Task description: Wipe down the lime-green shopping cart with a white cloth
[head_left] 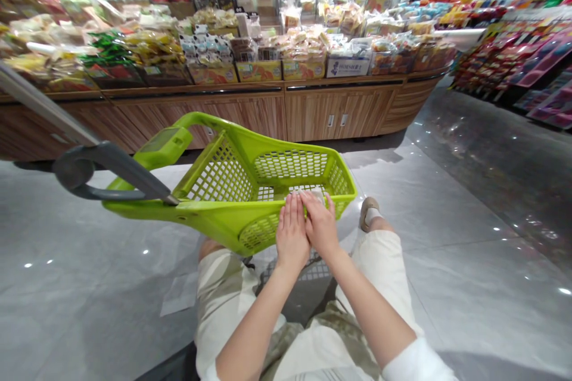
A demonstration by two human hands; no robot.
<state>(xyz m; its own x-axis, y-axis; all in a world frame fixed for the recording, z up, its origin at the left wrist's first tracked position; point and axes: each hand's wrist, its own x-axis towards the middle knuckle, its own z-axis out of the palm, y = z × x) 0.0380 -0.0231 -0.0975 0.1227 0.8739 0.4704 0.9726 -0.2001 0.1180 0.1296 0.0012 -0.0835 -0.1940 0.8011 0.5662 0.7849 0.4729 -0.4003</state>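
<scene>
A lime-green plastic shopping basket [250, 158] on a trolley stands on the floor in front of me, tilted. Both my hands reach over its near rim, side by side and touching each other. My left hand [292, 235] lies flat with its fingers stretched out on the rim. The fingers of my right hand [320, 223] are also stretched out, their tips resting on a small pale packet [316, 192] just inside the basket. Most of the packet is hidden by the fingers. My knees in pale trousers are below the hands.
The trolley's grey handle [96, 169] and its pole slant off to the upper left. A long wooden display counter [268, 110] piled with packaged snacks runs across the back. More shelves [527, 59] stand at the right. The glossy grey tile floor [469, 208] stretches around.
</scene>
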